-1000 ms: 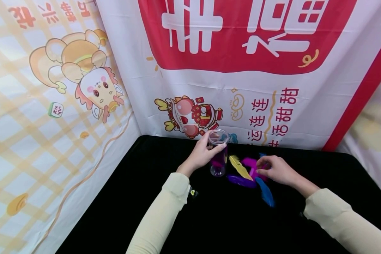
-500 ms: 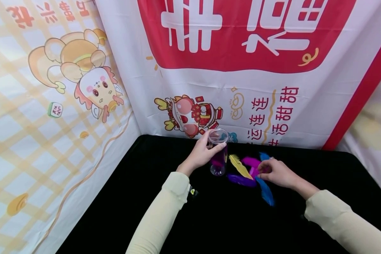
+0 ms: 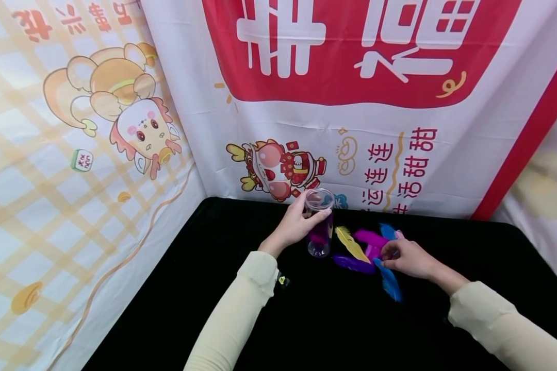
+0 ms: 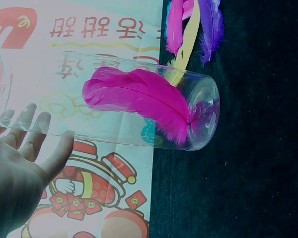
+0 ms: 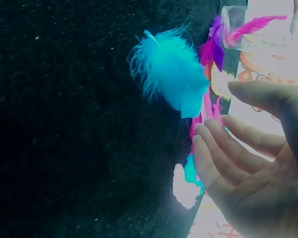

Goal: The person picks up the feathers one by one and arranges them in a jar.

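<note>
My left hand (image 3: 297,219) grips a clear plastic cylinder (image 3: 319,250) near its top, standing upright on the black table. In the left wrist view, a magenta feather (image 4: 144,96) shows through its wall. To the right of the cylinder lies a loose pile: a yellow feather (image 3: 351,243), a purple feather (image 3: 353,264), magenta feathers (image 3: 369,237) and blue feathers (image 3: 390,283). Over the right side of this pile is my right hand (image 3: 413,259), fingers loosely bent. The right wrist view has a gap between thumb and fingers, with a blue feather (image 5: 174,74) beyond the fingertips.
A pale feather (image 5: 185,188) lies by the right fingers in the right wrist view. Behind the black table (image 3: 306,319) hangs a printed white and red cloth (image 3: 278,118), close to the cylinder. Another patterned cloth (image 3: 88,206) rises on the left.
My right hand has shifted a little right and toward me, uncovering more of the far blue feather and the magenta ones. The left hand and cylinder have stayed put.
</note>
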### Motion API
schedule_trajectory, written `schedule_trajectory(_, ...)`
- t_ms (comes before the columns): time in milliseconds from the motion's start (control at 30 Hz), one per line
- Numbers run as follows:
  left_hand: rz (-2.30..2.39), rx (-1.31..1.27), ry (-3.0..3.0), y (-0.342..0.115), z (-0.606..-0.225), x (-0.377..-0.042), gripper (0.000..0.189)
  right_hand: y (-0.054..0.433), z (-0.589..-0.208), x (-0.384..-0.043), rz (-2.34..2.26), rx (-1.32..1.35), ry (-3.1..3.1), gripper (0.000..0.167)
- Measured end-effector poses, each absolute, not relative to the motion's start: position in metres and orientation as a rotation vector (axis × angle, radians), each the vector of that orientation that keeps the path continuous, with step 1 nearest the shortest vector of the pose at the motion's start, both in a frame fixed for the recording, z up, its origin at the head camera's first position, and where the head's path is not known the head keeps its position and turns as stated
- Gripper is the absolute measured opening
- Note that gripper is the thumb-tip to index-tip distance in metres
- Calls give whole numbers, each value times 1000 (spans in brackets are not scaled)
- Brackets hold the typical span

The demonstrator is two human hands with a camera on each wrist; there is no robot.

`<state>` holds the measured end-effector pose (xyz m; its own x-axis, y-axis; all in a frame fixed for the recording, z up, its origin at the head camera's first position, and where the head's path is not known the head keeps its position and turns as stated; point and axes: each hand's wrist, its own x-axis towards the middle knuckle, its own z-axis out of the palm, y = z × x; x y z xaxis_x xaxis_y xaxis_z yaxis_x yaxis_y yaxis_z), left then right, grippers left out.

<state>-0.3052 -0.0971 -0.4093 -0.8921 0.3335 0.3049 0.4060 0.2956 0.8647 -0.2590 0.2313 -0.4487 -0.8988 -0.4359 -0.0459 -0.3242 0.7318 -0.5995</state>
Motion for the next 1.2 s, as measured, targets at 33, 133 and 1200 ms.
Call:
schedule_trajectory(33,-1685,-706,-2474,-97,-410,-305,63,232,-449,-258,-906,-609,2743,25)
schedule_trajectory(133,-1685,-707,-2473,-97,-410,-306,63,233,-450,-256,-915,-584,2723,26)
schedule_trajectory(1200,-1679,-716,-2479,-98,-409,-305,60,234,-462,-247,-1121,-362,2572,27)
